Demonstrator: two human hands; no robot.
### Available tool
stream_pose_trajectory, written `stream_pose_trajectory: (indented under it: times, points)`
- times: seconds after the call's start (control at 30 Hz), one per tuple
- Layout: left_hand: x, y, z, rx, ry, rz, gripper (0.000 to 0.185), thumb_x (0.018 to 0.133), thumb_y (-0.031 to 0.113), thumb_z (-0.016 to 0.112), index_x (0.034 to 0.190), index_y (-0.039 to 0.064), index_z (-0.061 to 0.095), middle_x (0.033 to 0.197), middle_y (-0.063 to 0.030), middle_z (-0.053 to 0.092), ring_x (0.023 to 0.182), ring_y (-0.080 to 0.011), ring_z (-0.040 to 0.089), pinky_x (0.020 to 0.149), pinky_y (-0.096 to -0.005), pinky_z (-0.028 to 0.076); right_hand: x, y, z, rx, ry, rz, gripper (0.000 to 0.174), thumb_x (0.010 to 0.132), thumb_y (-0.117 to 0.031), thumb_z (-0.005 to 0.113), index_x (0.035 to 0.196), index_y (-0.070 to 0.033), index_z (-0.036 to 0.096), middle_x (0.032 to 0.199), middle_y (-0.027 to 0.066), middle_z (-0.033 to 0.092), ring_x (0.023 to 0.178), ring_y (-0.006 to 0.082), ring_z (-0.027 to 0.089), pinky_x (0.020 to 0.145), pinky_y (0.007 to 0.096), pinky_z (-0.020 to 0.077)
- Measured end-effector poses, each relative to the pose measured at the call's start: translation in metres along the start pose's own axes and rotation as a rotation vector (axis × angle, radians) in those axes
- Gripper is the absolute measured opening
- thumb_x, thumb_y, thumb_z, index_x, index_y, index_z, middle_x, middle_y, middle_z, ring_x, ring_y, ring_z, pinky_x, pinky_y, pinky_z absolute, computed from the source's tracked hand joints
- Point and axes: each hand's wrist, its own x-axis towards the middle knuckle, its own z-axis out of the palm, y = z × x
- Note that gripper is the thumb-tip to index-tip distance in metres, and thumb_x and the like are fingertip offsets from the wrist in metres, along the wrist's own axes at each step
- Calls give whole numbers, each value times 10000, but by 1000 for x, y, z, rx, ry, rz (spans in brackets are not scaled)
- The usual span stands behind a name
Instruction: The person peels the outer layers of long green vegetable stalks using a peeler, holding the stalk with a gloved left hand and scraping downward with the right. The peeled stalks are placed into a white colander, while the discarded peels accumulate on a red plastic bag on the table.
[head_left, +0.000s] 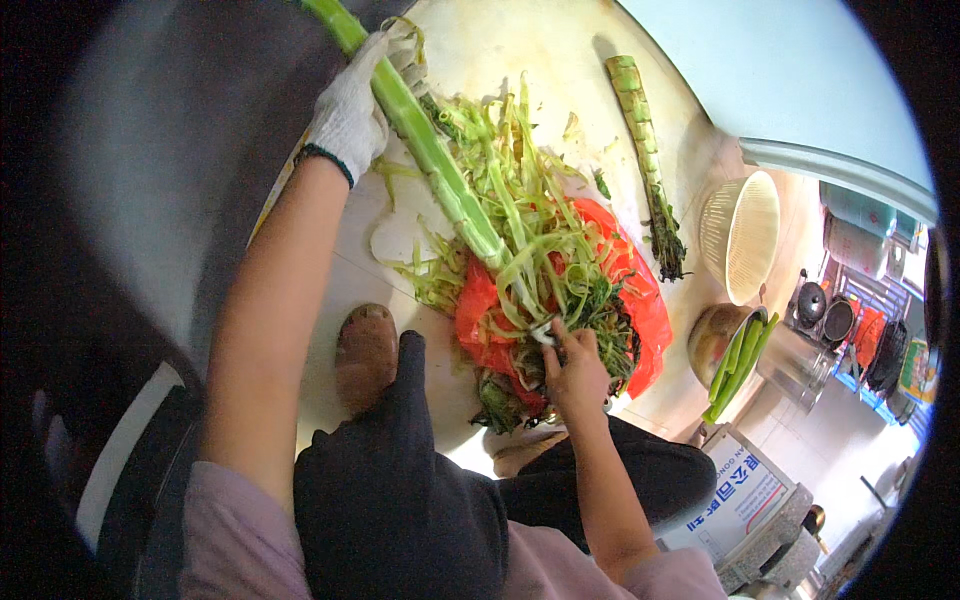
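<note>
My left hand (360, 105), in a white knitted glove with a dark cuff edge, grips a long green vegetable stem (435, 161), probably celtuce. The stem slants down toward the middle of the view, its lower part partly stripped of skin. Bare, my right hand (577, 371) holds a small metal peeler (544, 331) close to the stem's lower end. Long strips of peel (517, 161) hang there and heap up on the floor. Under them lies a red plastic bag (649, 322) with peelings and dark wilted leaves (604, 330) in it.
An unpeeled stem (641, 142) lies on the floor to the right. Beyond it are a cream plastic colander (739, 236) and a metal bowl (712, 337) with peeled green stems (739, 367). My shoe (366, 356) is near the peelings. A printed carton (739, 495) stands lower right.
</note>
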Motion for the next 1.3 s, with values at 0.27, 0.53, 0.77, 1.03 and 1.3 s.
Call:
stream_pose_trajectory:
  times: [0.27, 0.53, 0.77, 1.03, 1.3]
  points:
    - [8, -5, -3, 49, -54, 26, 323, 943, 177, 640, 1248, 75, 606, 1140, -111, 672, 1029, -300, 665, 907, -445, 567, 91, -93, 4, 328, 138, -297, 420, 922, -153, 622, 1338, -206, 597, 1073, 112, 617, 906, 333, 645, 761, 403, 526]
    - [3, 5, -4, -53, -77, -34, 415, 959, 354, 596, 1251, 63, 561, 1096, -143, 656, 990, -307, 690, 822, -473, 599, 4, -14, -16, 348, 192, -91, 368, 903, -48, 645, 1269, -92, 658, 945, 120, 622, 844, 218, 637, 785, 329, 511]
    - [-15, 22, 5, 35, -186, -34, 530, 1019, 489, 423, 1292, 56, 559, 1181, -124, 649, 1042, -291, 659, 981, -467, 517, 43, -13, -38, 450, -52, 208, 402, 1008, -160, 513, 1362, 32, 524, 1180, 207, 669, 940, 248, 654, 841, 362, 501]
    - [-15, 32, 9, -42, -292, 50, 381, 965, 325, 601, 1255, 80, 584, 1118, -89, 644, 1062, -207, 619, 943, -374, 513, 76, -56, -57, 662, 102, -116, 403, 1010, -119, 534, 1403, -34, 520, 909, 15, 571, 750, 80, 489, 666, 221, 395]
    - [-57, 48, 50, -46, -310, 233, 634, 1000, 567, 409, 1459, 137, 333, 1278, -174, 575, 1083, -323, 626, 869, -497, 570, 141, -207, -100, 595, 406, -665, 401, 940, -69, 629, 1339, -102, 604, 842, 100, 575, 730, 180, 558, 682, 293, 468]
